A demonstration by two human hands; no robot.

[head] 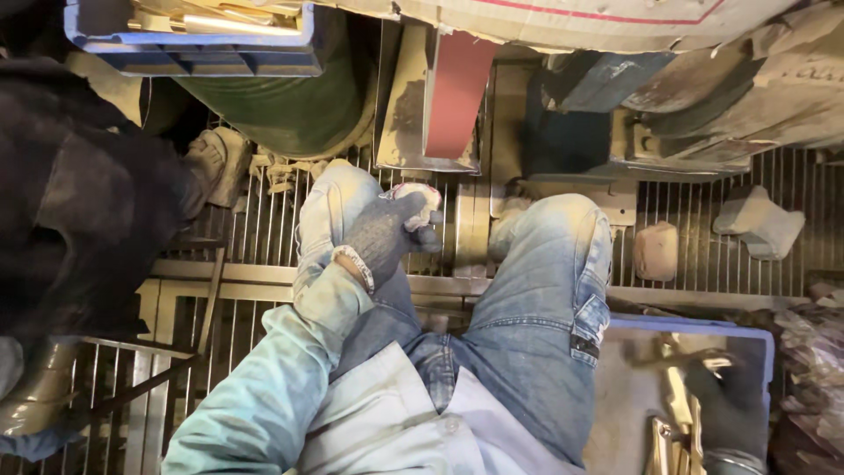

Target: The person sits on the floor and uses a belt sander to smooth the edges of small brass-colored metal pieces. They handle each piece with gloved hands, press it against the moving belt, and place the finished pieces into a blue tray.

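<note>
- The left hand (pixel 387 236), in a dark knit glove, is resting on the left knee and closing around a small whitish, pink-tinged lump (pixel 420 200); the lump is sticking out past the fingertips on the far side.
- The right hand (pixel 725 409), also in a dark glove, is reaching down at the near right into a blue crate (pixel 694 325), its fingers curling on a brass part (pixel 679 400); how tight the grip is cannot be told.
- More brass pieces (pixel 659 449) are lying in that crate, just left of the right hand.
- The two hands are sitting well apart, with the right thigh in dusty jeans (pixel 536 325) between them.
- A red sanding belt (pixel 453 92) is standing far of the left hand, beyond the knees.
- A second blue crate (pixel 193 44) of brass bars is sitting at the far left.
- A tan block (pixel 656 251) is lying on the metal floor grate (pixel 703 229), right of the right knee.
</note>
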